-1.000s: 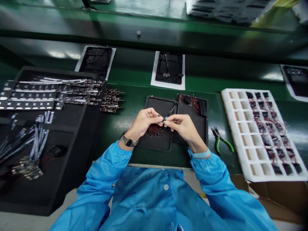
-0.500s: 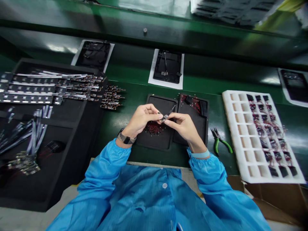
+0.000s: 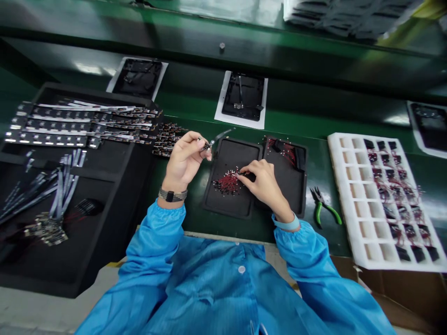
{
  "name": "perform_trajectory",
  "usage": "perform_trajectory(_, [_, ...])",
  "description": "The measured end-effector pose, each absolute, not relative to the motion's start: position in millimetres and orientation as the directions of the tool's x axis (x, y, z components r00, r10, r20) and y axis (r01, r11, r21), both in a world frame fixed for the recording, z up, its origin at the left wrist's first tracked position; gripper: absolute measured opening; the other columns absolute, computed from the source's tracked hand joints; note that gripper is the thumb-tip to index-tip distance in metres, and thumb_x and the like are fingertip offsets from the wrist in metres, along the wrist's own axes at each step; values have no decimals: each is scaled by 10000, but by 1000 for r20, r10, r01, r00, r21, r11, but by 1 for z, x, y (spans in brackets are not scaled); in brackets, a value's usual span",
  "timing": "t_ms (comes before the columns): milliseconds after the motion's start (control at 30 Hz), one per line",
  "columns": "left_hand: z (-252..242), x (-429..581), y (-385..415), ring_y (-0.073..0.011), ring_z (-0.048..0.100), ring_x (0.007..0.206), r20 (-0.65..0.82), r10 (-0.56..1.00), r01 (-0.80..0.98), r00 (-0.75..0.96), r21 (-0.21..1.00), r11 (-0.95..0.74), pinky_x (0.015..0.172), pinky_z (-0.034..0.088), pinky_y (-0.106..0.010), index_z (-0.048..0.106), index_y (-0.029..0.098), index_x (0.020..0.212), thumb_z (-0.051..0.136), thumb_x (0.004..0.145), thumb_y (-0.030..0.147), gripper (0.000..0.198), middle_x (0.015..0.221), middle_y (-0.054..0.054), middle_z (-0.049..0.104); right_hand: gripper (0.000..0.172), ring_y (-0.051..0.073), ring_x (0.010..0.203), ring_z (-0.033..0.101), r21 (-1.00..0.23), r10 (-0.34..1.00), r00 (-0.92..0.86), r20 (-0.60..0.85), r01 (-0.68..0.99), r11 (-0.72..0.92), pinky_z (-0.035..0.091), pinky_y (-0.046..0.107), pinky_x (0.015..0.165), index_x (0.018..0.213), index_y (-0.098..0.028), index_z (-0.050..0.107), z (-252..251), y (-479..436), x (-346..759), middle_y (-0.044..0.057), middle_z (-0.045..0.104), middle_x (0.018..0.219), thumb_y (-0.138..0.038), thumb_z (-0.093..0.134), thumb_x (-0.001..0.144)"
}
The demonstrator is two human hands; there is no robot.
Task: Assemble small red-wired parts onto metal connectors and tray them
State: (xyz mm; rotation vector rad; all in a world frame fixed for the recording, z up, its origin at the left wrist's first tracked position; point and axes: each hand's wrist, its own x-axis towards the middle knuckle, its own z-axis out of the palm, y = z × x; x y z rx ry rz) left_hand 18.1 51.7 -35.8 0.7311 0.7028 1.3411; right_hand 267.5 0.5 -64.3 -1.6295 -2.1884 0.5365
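Moved apart, left hand [image 3: 184,162] pinches a board [image 3: 208,145]; right hand [image 3: 264,182], grip unclear, is at wires [image 3: 227,182] in a tray [image 3: 239,156]. Foam [image 3: 400,266] holds black parts [image 3: 418,254].

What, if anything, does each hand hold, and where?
Left hand: a ribbon-cable part, by its board end. Right hand: at the red-wired parts; whether it grips one cannot be told.

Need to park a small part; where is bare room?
Bare: the green bench beyond the pliers, between right black tray and white foam tray; the near end of the left black tray, below the wire heap. Crowded: the heap, by the right hand, and the strip-laden black case.
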Motion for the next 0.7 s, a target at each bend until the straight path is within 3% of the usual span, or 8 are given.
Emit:
perform_trajectory(300, [-34, 22, 50, -110, 656, 609, -31, 992, -507, 119, 858, 87, 594, 575, -261, 615, 185, 851, 919, 713, 319, 359, 769, 21, 665, 149, 269, 931, 594, -581, 962, -269, 53, 775, 249, 320, 452, 884, 947, -251, 780, -70, 7, 260, 62, 723, 881, -343, 676, 1001])
perform_trajectory(467, [-33, 23, 50, -108, 658, 607, -38, 992, -523, 120, 847, 96, 595, 571, -259, 623, 183, 860, 924, 704, 314, 363, 770, 25, 668, 118, 278, 962, 632, -680, 964, -211, 160, 684, 263, 366, 487, 950, 917, -255, 777, -67, 7, 259, 56, 772, 945, -321, 701, 978])
perform_trajectory(567, [-33, 24, 49, -105, 661, 605, -56, 990, -530, 127, 840, 116, 590, 569, -253, 621, 178, 861, 931, 689, 309, 378, 769, 30, 661, 108, 279, 984, 667, -804, 968, -120, 220, 540, 250, 455, 471, 939, 919, -258, 781, -63, 4, 257, 59, 787, 968, -338, 722, 961])
perform_trajectory(700, [-33, 26, 49, -104, 658, 602, -64, 989, -534, 136, 836, 127, 578, 561, -248, 623, 173, 867, 933, 680, 310, 387, 766, 27, 666, 146, 253, 1008, 734, -971, 994, -45, 95, 214, 103, 531, 428, 944, 994, -235, 736, -57, 0, 255, 74, 810, 1048, -378, 721, 969])
